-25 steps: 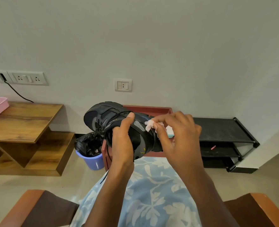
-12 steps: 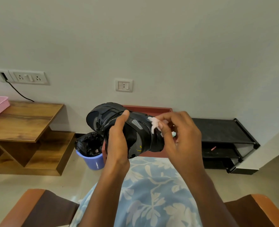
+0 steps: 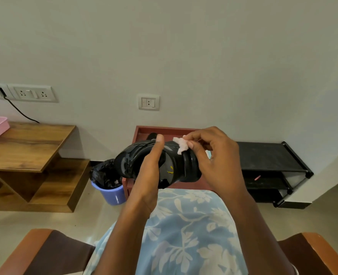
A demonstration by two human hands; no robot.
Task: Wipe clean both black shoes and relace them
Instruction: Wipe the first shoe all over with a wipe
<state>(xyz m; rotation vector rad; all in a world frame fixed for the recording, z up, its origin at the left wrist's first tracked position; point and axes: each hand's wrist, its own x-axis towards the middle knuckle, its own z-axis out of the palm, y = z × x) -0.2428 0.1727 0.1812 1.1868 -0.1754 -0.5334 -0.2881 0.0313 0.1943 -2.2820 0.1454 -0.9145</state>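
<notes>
- The black sports shoe (image 3: pixel 181 167) is held up in front of the chest, above the blue floral cloth (image 3: pixel 184 225) on the lap. Over the last second it has rolled in the grip, so that a side with a small yellow mark now faces us.
- The left hand (image 3: pixel 148 175) grips the shoe's middle, with the thumb lying over the top.
- The right hand (image 3: pixel 217 157) pinches the crumpled white wipe (image 3: pixel 181 145) between thumb and forefinger. The wipe has moved onto the shoe's upper edge.
- We judge that wiping of this shoe is under way and relacing has not begun. We cannot pick out a second shoe.
- Room: a plain grey wall (image 3: pixel 164 46), a wooden side table (image 3: pixel 29 143) to the left, a black shoe rack (image 3: pixel 267 155) to the right, a red-brown tray (image 3: pixel 164 130) behind the shoe and a blue lined bin (image 3: pixel 112 195) on the floor.
</notes>
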